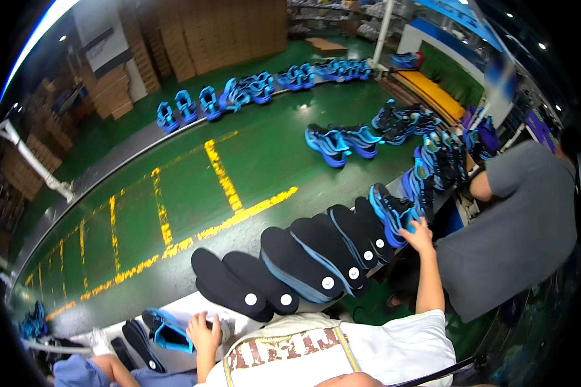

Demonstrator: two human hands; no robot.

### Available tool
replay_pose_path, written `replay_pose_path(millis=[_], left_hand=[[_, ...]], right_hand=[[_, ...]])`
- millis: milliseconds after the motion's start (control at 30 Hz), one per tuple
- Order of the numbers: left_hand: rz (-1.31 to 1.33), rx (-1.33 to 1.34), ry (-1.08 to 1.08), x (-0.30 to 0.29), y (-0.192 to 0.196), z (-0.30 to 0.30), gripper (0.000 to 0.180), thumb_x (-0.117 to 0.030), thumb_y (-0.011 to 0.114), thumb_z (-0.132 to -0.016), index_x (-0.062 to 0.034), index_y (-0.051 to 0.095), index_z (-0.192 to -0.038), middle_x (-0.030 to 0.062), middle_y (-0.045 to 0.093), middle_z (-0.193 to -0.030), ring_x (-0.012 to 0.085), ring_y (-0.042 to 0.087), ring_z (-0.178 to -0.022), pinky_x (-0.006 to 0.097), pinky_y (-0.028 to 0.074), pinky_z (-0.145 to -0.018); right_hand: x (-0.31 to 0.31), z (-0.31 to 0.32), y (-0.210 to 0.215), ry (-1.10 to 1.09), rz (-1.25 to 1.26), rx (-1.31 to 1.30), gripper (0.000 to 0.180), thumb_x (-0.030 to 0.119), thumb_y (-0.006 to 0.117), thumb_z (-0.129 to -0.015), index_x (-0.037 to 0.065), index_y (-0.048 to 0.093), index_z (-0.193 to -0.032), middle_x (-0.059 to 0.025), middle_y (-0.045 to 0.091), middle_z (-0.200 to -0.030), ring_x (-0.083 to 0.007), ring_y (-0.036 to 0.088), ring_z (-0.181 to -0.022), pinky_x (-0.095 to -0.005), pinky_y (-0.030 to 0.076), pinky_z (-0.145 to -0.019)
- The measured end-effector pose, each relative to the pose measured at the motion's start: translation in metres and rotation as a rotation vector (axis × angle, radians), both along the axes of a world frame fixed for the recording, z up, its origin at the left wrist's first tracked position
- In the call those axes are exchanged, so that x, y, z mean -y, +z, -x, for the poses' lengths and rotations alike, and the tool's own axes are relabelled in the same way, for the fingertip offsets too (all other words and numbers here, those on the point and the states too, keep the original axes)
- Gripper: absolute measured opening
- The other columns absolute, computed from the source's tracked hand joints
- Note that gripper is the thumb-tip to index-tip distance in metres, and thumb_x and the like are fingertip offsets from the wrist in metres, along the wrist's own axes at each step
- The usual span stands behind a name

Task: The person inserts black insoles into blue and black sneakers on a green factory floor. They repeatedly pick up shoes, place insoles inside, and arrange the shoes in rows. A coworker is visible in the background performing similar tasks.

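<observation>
My right hand [419, 235] reaches out to the right, its fingers closed at the heel collar of a black and blue sneaker [386, 209] standing on the near bench. At the lower left, my left hand [204, 333] is raised with its fingers apart. Beside it is a blue-lined sneaker [170, 334]; I see no firm grip on it. Between my hands several black insoles [303, 264] with round white stickers lie in an overlapping row, some edged in grey-blue.
Sneakers line the far ledge [132, 145] beyond the green surface [193, 193] with yellow markings. A pair of sneakers [342, 142] stands on the green. A co-worker in a grey shirt [510, 232] is close on the right; a blue sleeve [81, 372] shows at lower left. Cartons [203, 39] are stacked behind.
</observation>
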State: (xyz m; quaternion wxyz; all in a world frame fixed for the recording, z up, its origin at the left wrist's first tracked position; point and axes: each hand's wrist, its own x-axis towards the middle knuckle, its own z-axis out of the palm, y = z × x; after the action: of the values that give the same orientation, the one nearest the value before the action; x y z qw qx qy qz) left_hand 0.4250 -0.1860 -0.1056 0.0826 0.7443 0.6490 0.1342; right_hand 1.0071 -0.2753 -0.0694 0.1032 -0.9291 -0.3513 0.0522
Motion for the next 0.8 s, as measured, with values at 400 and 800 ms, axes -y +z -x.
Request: replay_pose_path(millis=[400,800], left_hand=[[0.336,0.676,0.314,-0.158,-0.031,-0.027,0.079,-0.054,0.052,-0.070,-0.0098,0.023,-0.129,0.0222,0.017,-0.131,0.0317,0.016,-0.123,0.038,0.017,-0.099],[0.119,0.874,0.284,-0.140,-0.038,-0.077,0.036,-0.032,0.059,-0.074,-0.0022,0.047,-0.092,0.0107,0.053,-0.084,0.0170,0.050,-0.078,0.029,0.042,-0.069]], right_hand=[[-0.130,0.112,0.044,0.586,-0.625,-0.120,0.026,0.018,0.061,-0.069,0.002,0.056,-0.090,-0.0172,0.049,-0.106,-0.0319,0.047,-0.098,-0.0357,0.037,-0.084],[-0.198,0.209,0.051,1.108,-0.288,-0.616,0.035,0.027,0.057,-0.073,0.000,0.053,-0.096,-0.0151,0.053,-0.098,-0.0284,0.050,-0.093,-0.0325,0.040,-0.079]])
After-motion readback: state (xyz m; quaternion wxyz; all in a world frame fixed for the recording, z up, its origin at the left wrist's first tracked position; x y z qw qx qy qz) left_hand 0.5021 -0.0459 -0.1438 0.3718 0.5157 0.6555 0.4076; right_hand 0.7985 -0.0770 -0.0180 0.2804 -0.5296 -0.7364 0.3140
